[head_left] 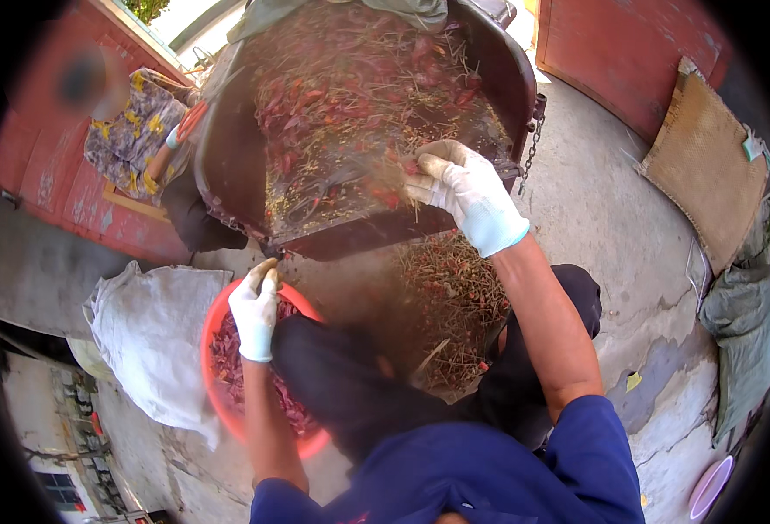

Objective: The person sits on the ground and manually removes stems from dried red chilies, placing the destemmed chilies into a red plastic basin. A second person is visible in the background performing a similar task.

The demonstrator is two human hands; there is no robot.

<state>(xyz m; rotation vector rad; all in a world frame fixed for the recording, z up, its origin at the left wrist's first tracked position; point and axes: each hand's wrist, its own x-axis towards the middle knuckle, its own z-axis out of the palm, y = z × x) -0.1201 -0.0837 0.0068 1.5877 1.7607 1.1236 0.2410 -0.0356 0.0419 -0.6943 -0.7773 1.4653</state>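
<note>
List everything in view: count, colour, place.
Cart bed: one, maroon, top
Basin: one, red, lower left
Pods: many, red, bed and basin
Stalks: many, tan, in and below bed
Cloth: one, white, left of basin
Co-worker: one, patterned top, upper left
Panels: two, red, upper left, upper right
Mat: one, tan, right
Sack: one, green, far right
Tub: one, pink, lower right
Chain: one, dark, right of bed
Shirt: one, blue, bottom
Legs: two, dark, lower centre
Left hand: one, white glove, by basin
Right hand: one, white glove, at bed
</note>
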